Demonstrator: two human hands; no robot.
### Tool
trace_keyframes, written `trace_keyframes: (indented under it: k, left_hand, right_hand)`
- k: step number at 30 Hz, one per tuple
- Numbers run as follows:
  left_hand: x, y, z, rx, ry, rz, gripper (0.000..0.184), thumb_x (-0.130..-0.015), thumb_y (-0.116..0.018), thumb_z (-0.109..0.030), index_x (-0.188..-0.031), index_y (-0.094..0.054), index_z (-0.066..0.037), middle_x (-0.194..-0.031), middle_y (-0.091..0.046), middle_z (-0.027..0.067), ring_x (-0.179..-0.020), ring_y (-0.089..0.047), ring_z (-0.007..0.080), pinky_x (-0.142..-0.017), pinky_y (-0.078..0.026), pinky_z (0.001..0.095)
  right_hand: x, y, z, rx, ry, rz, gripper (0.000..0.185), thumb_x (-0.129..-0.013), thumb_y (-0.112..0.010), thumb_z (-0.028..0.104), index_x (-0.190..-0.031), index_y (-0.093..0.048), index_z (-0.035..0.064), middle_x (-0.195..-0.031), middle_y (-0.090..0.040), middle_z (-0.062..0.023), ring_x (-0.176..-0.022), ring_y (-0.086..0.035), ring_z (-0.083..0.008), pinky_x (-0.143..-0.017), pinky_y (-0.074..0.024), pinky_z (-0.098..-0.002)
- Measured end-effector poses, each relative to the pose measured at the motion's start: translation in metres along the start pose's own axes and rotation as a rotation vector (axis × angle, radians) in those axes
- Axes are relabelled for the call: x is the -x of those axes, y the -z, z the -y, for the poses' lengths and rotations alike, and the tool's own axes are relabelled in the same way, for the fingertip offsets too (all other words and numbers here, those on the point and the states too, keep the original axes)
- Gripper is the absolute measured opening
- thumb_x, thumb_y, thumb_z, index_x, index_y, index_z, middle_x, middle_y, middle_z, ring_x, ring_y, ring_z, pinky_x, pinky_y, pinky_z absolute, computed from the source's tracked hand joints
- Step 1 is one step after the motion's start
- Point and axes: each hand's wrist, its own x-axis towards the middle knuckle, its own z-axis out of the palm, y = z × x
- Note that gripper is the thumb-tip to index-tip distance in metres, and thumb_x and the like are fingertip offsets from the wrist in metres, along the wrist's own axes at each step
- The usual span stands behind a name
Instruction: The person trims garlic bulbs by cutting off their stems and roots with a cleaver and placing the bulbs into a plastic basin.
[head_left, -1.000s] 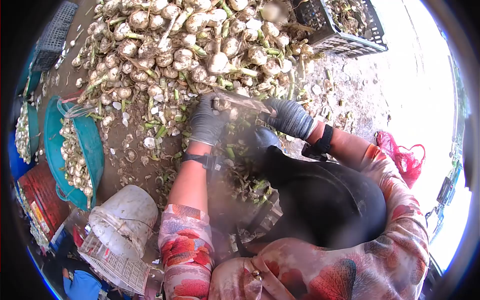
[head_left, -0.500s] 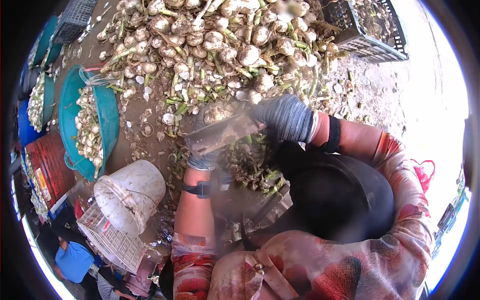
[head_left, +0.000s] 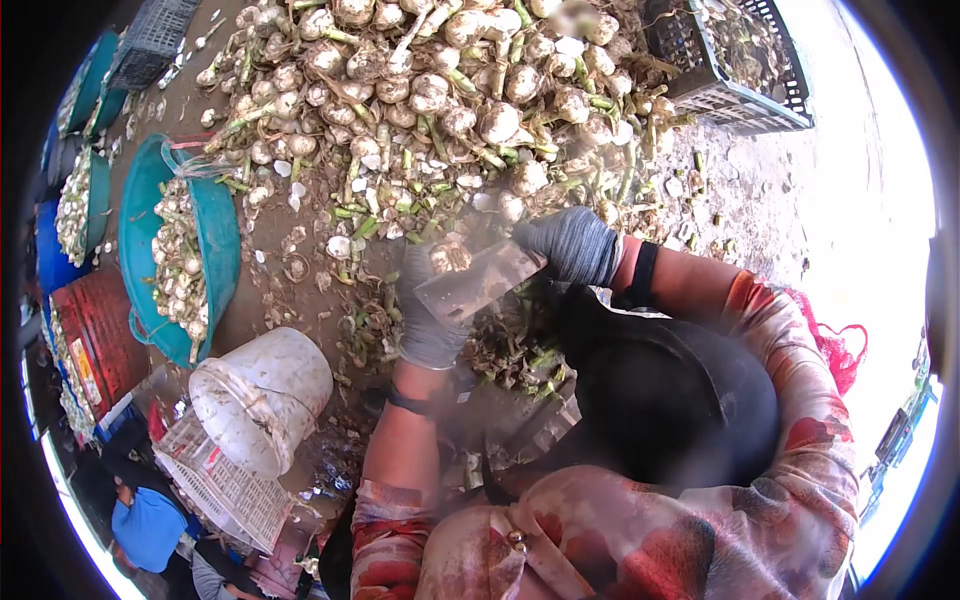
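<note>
My right hand (head_left: 578, 246), in a grey knit glove, is closed round the handle end of a broad, dirt-smeared knife (head_left: 484, 282). The blade points left and lies across the front of my left hand (head_left: 428, 325), which is gloved too. A garlic bulb (head_left: 450, 256) sits in the left hand's grip, just above the blade; the blade hides part of those fingers. Beyond both hands spreads a large heap of garlic bulbs (head_left: 430, 92) with stems on. Cut stems and leaf scraps (head_left: 515, 345) lie below the knife, by my knees.
A teal tub (head_left: 222, 235) with trimmed garlic stands tilted in view at left, near a white bucket (head_left: 300, 375) and a white plastic crate (head_left: 235, 480). A dark crate (head_left: 740, 105) stands at upper right. Another person in blue (head_left: 148, 530) is at lower left.
My left hand has turned so its back shows more, and the garlic bulb with it has shifted slightly right and down. The knife has moved a little right and down with my right hand.
</note>
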Motion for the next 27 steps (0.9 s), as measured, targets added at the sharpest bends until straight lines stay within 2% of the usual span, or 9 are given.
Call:
trace_keyframes:
  k: [6,11,13,15,19,21,23,24,27]
  left_hand:
    - [-0.006,0.01,-0.073,0.36,0.138,-0.253,0.048,-0.078,-0.071,-0.002,-0.121,-0.051,0.002,-0.105,-0.063,0.0117,-0.094,-0.062,0.0178,-0.081,-0.053,0.0301]
    - [-0.024,0.018,-0.075,0.359,0.374,0.013,0.067,-0.072,-0.077,-0.011,-0.129,-0.043,-0.003,-0.119,-0.051,0.0108,-0.11,-0.051,0.0218,-0.096,-0.043,0.0378]
    - [-0.026,0.007,-0.063,-0.532,-0.12,-0.072,0.07,-0.069,-0.078,-0.017,-0.128,-0.043,-0.001,-0.119,-0.051,0.0137,-0.114,-0.049,0.0283,-0.103,-0.036,0.0443]
    - [-0.025,0.007,-0.06,-0.536,-0.223,-0.16,0.081,-0.065,-0.08,-0.02,-0.132,-0.039,-0.001,-0.124,-0.049,0.0161,-0.118,-0.045,0.0335,-0.107,-0.031,0.0472]
    - [-0.012,0.0,-0.044,0.376,0.023,-0.427,0.093,-0.074,-0.078,-0.04,-0.142,-0.027,-0.003,-0.133,-0.042,0.0129,-0.124,-0.042,0.0327,-0.107,-0.033,0.0469]
    - [-0.018,0.0,-0.036,1.315,0.583,-0.195,0.079,-0.085,-0.066,-0.049,-0.141,-0.031,-0.006,-0.137,-0.04,0.0102,-0.122,-0.044,0.0288,-0.103,-0.038,0.047]
    - [-0.028,-0.007,-0.028,1.366,0.576,-0.105,0.061,-0.093,-0.055,-0.051,-0.134,-0.043,-0.008,-0.134,-0.047,0.0089,-0.115,-0.051,0.0252,-0.096,-0.046,0.0444]
    - [-0.034,-0.008,-0.022,0.794,0.485,-0.085,0.055,-0.094,-0.052,-0.051,-0.127,-0.049,-0.007,-0.128,-0.052,0.009,-0.11,-0.054,0.0242,-0.093,-0.048,0.0433]
    - [-0.035,-0.007,-0.03,1.045,0.548,-0.062,0.046,-0.097,-0.048,-0.047,-0.111,-0.06,-0.005,-0.109,-0.062,0.0087,-0.1,-0.059,0.0225,-0.085,-0.053,0.0418]
  right_hand:
    - [0.006,0.008,-0.039,0.01,-0.48,0.039,0.029,-0.081,-0.068,0.026,-0.104,-0.061,0.009,-0.073,-0.065,-0.0145,-0.074,-0.066,-0.0349,-0.063,-0.0523,-0.0443]
    - [-0.019,0.013,0.005,-0.76,-0.221,-0.191,0.036,-0.086,-0.07,0.041,-0.089,-0.059,0.0062,-0.073,-0.058,-0.0068,-0.07,-0.052,-0.0167,-0.068,-0.0465,-0.035]
    - [-0.034,0.032,0.034,-1.069,-0.302,-0.028,0.042,-0.084,-0.071,0.045,-0.085,-0.056,0.0052,-0.069,-0.055,-0.0027,-0.069,-0.05,-0.0128,-0.066,-0.0461,-0.0311]
    - [-0.045,0.058,0.041,-0.855,-0.435,0.173,0.044,-0.084,-0.071,0.046,-0.081,-0.055,0.0051,-0.064,-0.053,-0.0011,-0.061,-0.05,-0.011,-0.059,-0.0464,-0.0306]
    - [-0.047,0.02,0.015,-0.913,-0.336,-0.066,0.045,-0.084,-0.071,0.047,-0.078,-0.055,0.0047,-0.063,-0.056,-0.0022,-0.054,-0.051,-0.0112,-0.054,-0.0464,-0.0308]
    - [-0.05,0.02,0.025,-0.716,-0.216,-0.081,0.043,-0.083,-0.072,0.045,-0.084,-0.059,0.0036,-0.067,-0.059,-0.0041,-0.061,-0.054,-0.0123,-0.059,-0.0486,-0.032]
    - [-0.049,0.031,0.034,-0.595,-0.198,-0.09,0.042,-0.082,-0.073,0.043,-0.09,-0.062,0.0028,-0.071,-0.062,-0.0055,-0.066,-0.057,-0.0129,-0.064,-0.0501,-0.0328]
    - [-0.047,0.037,0.036,-0.703,-0.237,-0.101,0.041,-0.083,-0.073,0.041,-0.095,-0.063,0.0031,-0.076,-0.064,-0.0067,-0.071,-0.059,-0.0149,-0.067,-0.0505,-0.0332]
    - [-0.047,0.045,0.035,-0.942,-0.097,-0.209,0.041,-0.085,-0.071,0.036,-0.11,-0.065,0.0057,-0.088,-0.066,-0.0086,-0.083,-0.063,-0.0208,-0.074,-0.0509,-0.0339]
